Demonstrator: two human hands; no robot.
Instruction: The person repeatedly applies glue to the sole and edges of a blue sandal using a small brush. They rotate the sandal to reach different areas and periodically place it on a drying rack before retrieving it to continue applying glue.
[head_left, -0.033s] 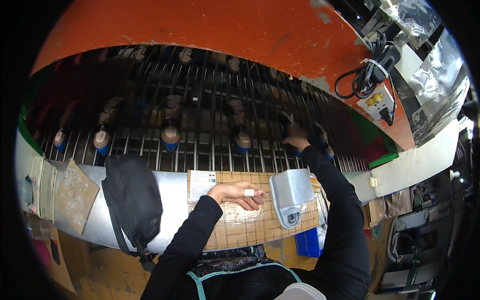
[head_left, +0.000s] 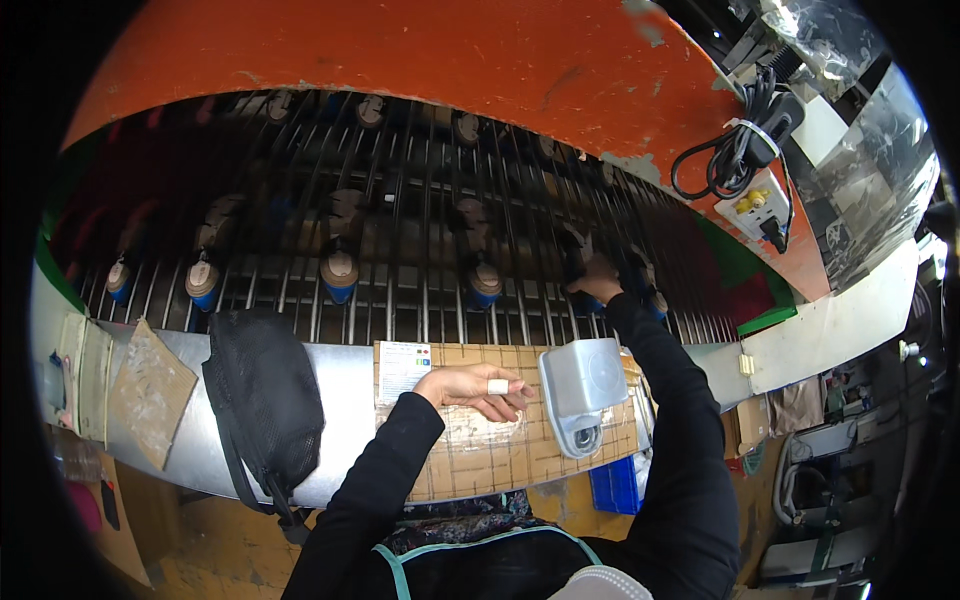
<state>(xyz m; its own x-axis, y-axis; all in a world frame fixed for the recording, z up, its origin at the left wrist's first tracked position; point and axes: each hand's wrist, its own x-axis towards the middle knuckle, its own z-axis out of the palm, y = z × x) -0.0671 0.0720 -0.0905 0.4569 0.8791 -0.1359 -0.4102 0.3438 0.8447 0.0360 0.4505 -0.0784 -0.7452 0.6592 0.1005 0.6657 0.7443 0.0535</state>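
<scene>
My left hand (head_left: 475, 389) rests palm-up above the cardboard-covered bench, its fingers loosely curled and apart, with nothing in them. A white wrap circles one of its fingers. My right arm stretches out to the metal rods, where my right hand (head_left: 597, 280) is closed round the near end of a dark shoe on a blue last (head_left: 578, 245); shadow hides part of the grip. To the left of it, another such shoe (head_left: 485, 282) lies on the rods with its tan and blue end towards me. Between my forearms stands a grey plastic container (head_left: 588, 375) with a round opening in front.
More shoes (head_left: 340, 272) lie in rows along the rods (head_left: 425, 300), under an orange hood (head_left: 400, 50). A black mesh bag (head_left: 265, 400) sits on the bench at left, beside a cardboard piece (head_left: 153, 395). Coiled cable (head_left: 735, 160) hangs at upper right; a blue bin (head_left: 615, 487) stands below.
My right hand has shifted very slightly to the right and towards me, and more of the shoe beyond it shows. My left hand has stayed in place.
</scene>
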